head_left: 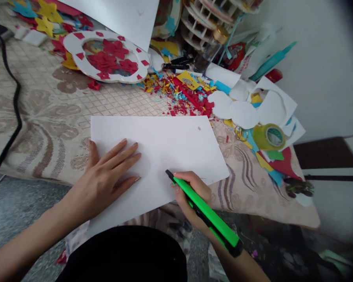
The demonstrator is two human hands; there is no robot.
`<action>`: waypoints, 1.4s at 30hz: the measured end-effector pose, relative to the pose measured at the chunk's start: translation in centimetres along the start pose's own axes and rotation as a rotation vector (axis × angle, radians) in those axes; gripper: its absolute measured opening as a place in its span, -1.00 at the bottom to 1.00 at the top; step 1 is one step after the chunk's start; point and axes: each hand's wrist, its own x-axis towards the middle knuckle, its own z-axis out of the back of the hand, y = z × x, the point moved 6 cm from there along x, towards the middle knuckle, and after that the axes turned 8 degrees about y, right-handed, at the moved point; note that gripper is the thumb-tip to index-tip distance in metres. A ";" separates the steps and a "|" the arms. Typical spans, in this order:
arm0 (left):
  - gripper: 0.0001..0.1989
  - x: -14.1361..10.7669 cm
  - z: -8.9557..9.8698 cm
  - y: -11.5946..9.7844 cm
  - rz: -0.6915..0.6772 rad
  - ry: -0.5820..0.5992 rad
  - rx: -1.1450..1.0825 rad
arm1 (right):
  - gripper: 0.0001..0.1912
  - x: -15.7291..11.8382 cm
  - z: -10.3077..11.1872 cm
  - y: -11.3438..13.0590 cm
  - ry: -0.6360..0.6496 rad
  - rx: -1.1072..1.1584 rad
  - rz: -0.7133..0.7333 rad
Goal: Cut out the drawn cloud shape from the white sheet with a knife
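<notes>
A white sheet [159, 145] lies on the cloth-covered table, its lower edge reaching past the table's front edge. On its left part my left hand [106, 176] rests flat, fingers spread, holding nothing. My right hand [191, 192] grips a green utility knife [207, 213] with black ends. The knife's narrow front end points up and left over the middle of the sheet. Whether a blade is out or touches the sheet I cannot tell.
Red, yellow and blue scraps [188, 94] lie behind the sheet. A scalloped white frame [73, 58] holds red paper flowers. To the right are white cut-out pieces [244, 113] and a tape roll [269, 137]. A black cable [16, 98] runs down the left.
</notes>
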 end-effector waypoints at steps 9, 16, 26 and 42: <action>-0.60 -0.1 -0.1 0.1 0.019 0.021 -0.013 | -0.79 1.2 0.1 -1.1 -0.099 0.136 -0.096; -0.58 -0.1 0.1 0.0 0.034 0.038 -0.039 | -0.79 3.0 -0.8 -0.8 -0.128 0.105 -0.076; -0.59 -0.1 -0.1 0.1 0.037 0.033 -0.026 | -0.79 3.3 -1.0 -0.7 -0.136 0.068 -0.060; -0.60 0.0 0.0 0.0 0.043 0.024 -0.047 | -0.80 2.9 -1.7 0.2 -0.158 -0.018 -0.070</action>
